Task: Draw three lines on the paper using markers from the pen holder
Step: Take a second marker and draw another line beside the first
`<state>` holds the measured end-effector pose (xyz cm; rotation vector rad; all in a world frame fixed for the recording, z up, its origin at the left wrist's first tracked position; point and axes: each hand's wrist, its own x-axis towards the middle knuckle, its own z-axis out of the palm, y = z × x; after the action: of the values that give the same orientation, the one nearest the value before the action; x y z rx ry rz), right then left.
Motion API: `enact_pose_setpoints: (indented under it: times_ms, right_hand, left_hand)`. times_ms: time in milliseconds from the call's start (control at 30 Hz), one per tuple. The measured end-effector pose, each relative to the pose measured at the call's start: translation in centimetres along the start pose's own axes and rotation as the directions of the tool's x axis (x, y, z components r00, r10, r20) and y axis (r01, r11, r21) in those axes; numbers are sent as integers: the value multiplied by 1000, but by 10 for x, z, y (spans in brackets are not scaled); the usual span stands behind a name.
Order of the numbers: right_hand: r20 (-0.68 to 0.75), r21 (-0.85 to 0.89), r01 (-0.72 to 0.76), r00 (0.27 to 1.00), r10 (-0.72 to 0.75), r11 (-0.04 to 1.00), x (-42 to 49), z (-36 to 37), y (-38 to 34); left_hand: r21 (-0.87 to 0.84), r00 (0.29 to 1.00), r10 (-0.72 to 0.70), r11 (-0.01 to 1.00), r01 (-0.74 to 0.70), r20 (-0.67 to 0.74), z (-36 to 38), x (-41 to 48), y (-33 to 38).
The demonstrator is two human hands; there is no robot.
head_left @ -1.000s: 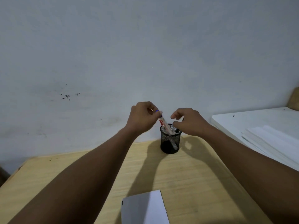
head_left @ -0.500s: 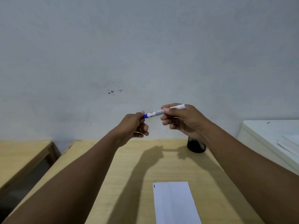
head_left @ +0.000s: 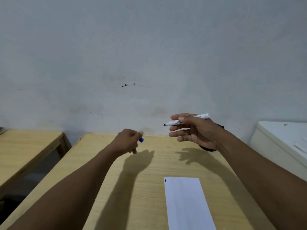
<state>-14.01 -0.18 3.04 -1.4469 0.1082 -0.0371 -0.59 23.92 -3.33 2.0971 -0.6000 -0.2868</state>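
Your right hand [head_left: 194, 130] holds the uncapped marker [head_left: 186, 120] between thumb and forefinger, the other fingers spread loosely below it; the barrel lies almost level, its dark tip pointing left and its white butt end sticking out past the back of the hand; it hangs in the air above the far part of the counter [head_left: 144, 183], clear of everything. Your left hand [head_left: 128, 141] is curled closed around the blue cap [head_left: 141, 140], of which only a small end shows beside the fingertips; it sits lower and well apart from the marker tip, with open air between the two hands.

The paper [head_left: 186, 205] lies flat on the counter near you, to the right of centre, running out of view at the bottom; its far edge is square to you, and a short dark stroke marks its far left corner; bare wood lies all round its visible edges. The pen holder [head_left: 219, 126] is almost wholly hidden behind your right wrist, only dark slivers showing near the wall [head_left: 149, 55].

The counter's left edge runs diagonally toward you, with a dark gap beyond it and then a second wooden table [head_left: 26, 146]; on the right a white unit [head_left: 280, 138] stands close beside the counter, behind your right forearm.
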Motion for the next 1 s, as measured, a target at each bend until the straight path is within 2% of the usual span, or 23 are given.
enact_pose_setpoints:
  times_ms: [100,233,367,533,800,1000]
  right_hand:
    - [-27,-112,-52,998,49,992,-4,1,19]
    - [-155,-262,-43,988,1,964,-7,10,61]
    - [-237,-247,-59,972,-1,967,-18,18,94]
    - [-274,-94,-64,961,37,994,-34,28,119]
    - [-291,-151,-63,957,17,987,-39,29,135]
    - [-294,-156,-61,956,13,986,-38,29,137]
  left_hand:
    - [356,987,-30,934,-28,158,18,-7,-17]
    - [524,984,-32,849,-66,176,49,-18,-37]
    - [524,991,-3,849,-68,133,59,-24,-46]
    - [525,986,23,844,-108,166,58,-23,-48]
    - [545,985,25,831,-114,168,59,-24,-47]
    - [487,969,-79,872,-46,233,53,-25,-34]
